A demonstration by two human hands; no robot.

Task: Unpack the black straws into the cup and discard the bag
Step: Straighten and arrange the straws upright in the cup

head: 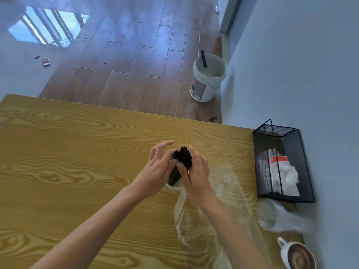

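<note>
A bundle of black straws [182, 158] stands upright in a white cup [173, 186] near the middle of the wooden table [77, 152]. My left hand [157, 171] holds the bundle from the left, thumb on the straws and fingers partly spread. My right hand [196, 171] cups it from the right, thumb pressed on the straws. Most of the cup is hidden behind my hands. The clear plastic bag [217, 206] lies flat and empty on the table under my right forearm.
A black mesh bin [281, 164] with paper waste stands at the table's right edge by the wall. A stack of clear plastic cups [275, 214] lies on its side nearby. A coffee mug [297, 255] sits at the bottom right. A white bucket [207, 78] is on the floor.
</note>
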